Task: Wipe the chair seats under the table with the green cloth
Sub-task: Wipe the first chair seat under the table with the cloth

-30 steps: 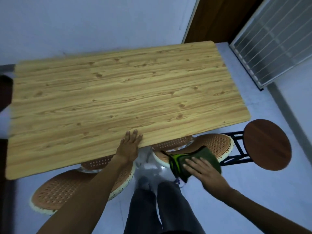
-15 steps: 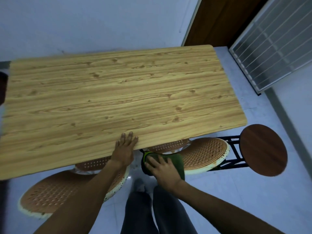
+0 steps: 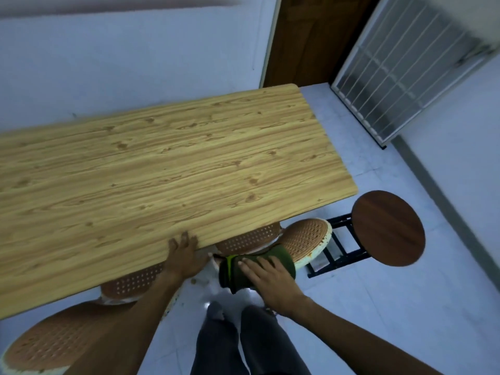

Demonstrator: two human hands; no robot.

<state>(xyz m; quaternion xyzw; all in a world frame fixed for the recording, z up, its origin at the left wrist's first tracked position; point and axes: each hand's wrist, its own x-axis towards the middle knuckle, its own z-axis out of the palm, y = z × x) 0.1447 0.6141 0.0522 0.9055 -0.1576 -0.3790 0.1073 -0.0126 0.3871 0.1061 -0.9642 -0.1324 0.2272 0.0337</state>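
Observation:
My right hand (image 3: 267,280) lies flat on the dark green cloth (image 3: 232,272), pressing it onto the near edge of a round brown perforated chair seat (image 3: 305,239) with a pale rim that sticks out from under the wooden table (image 3: 162,171). A second perforated seat (image 3: 246,238) shows just behind it, mostly under the tabletop. My left hand (image 3: 184,255) grips the table's front edge, fingers on top. Two more perforated seats, one (image 3: 130,282) under the table and one (image 3: 51,345) at the lower left, sit beside my left forearm.
A round dark wooden stool (image 3: 388,227) on a black metal frame (image 3: 338,255) stands to the right of the table. Beyond are a pale wall, a brown door (image 3: 311,39) and a barred window grille (image 3: 405,63). My legs (image 3: 243,342) are at the bottom, on light tiled floor.
My right hand slid the cloth left across the seat, then partway back to the right. The view has tilted up, showing more wall. My left hand stays on the table edge.

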